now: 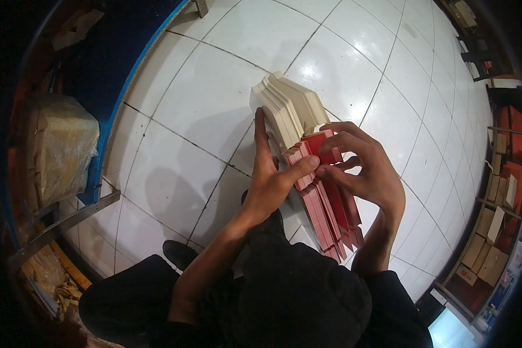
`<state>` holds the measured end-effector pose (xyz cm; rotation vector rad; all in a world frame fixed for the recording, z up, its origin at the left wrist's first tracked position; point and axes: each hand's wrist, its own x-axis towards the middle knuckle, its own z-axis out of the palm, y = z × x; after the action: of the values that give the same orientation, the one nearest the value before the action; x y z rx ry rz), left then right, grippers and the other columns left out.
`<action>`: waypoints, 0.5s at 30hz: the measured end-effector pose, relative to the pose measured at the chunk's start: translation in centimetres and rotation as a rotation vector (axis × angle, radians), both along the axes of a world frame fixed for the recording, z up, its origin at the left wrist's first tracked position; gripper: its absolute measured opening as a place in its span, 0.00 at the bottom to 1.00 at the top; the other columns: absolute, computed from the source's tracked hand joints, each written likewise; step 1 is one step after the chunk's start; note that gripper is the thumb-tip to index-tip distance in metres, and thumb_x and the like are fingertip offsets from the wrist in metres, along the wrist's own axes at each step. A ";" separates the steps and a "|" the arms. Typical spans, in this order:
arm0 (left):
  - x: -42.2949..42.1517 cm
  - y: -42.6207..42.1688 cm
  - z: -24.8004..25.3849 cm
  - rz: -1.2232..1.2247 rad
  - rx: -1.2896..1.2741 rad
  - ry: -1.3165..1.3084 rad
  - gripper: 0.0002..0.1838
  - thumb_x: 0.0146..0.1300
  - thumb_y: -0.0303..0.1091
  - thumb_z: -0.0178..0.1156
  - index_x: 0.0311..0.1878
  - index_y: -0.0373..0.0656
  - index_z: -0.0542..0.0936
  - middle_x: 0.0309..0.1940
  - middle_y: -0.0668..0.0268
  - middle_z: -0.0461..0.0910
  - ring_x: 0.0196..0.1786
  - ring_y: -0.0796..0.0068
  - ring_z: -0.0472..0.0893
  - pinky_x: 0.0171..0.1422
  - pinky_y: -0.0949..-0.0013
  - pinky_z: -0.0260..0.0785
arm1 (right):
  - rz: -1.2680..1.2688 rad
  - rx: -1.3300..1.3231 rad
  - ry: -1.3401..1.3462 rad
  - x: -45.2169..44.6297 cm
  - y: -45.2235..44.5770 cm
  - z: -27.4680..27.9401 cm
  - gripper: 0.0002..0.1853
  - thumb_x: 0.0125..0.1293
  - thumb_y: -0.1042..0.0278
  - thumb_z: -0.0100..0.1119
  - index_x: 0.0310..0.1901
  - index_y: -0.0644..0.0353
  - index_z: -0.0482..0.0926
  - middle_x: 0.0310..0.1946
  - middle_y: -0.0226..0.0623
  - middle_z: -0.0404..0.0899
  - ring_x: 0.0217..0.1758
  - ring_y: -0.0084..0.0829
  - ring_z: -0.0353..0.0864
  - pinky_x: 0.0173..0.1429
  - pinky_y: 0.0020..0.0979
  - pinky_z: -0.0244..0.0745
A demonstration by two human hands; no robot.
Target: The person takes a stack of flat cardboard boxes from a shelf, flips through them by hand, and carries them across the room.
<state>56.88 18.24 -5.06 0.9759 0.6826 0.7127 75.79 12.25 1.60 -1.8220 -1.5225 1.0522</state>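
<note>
A bundle of folded card pieces stands over the tiled floor, with cream card (290,107) at its far end and pink and red card (322,217) at the near end. My left hand (272,180) holds the bundle from its left side, fingers stretched along the cream part and thumb pressed on the pink edges. At the bundle's right side, my right hand (368,168) has its fingers curled around a red flap (322,141), the thumb close to my left thumb. Its fingertips partly cover the flap.
White floor tiles (174,133) spread around the bundle. On the left, a wrapped package (64,151) sits on a blue-edged rack (113,122). Shelves with several cardboard boxes (484,249) line the right. My dark-clothed knee (127,290) is at lower left.
</note>
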 end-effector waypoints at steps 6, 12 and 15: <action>0.0 -0.1 -0.4 0.001 -0.006 0.018 0.66 0.64 0.39 0.72 0.84 0.36 0.26 0.74 0.42 0.58 0.74 0.52 0.70 0.75 0.54 0.72 | 0.001 -0.002 0.032 -0.2 0.0 0.2 0.17 0.61 0.68 0.77 0.52 0.59 0.86 0.65 0.46 0.79 0.57 0.45 0.88 0.50 0.43 0.94; -0.1 0.0 -0.1 0.005 -0.006 0.018 0.67 0.63 0.39 0.74 0.83 0.35 0.26 0.74 0.42 0.59 0.74 0.53 0.70 0.75 0.54 0.71 | 0.002 0.020 0.036 0.1 -0.2 0.1 0.15 0.63 0.74 0.68 0.53 0.59 0.85 0.65 0.46 0.79 0.58 0.44 0.88 0.50 0.42 0.93; 0.0 0.0 -0.3 0.008 -0.007 0.008 0.67 0.63 0.38 0.74 0.83 0.35 0.26 0.74 0.42 0.60 0.74 0.53 0.71 0.75 0.54 0.71 | -0.025 0.012 0.039 0.1 -0.2 0.1 0.15 0.63 0.77 0.63 0.53 0.59 0.85 0.65 0.47 0.79 0.58 0.44 0.87 0.50 0.41 0.93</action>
<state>56.90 18.28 -5.40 0.9701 0.6955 0.7129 75.88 12.10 1.72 -1.7970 -1.4764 1.0584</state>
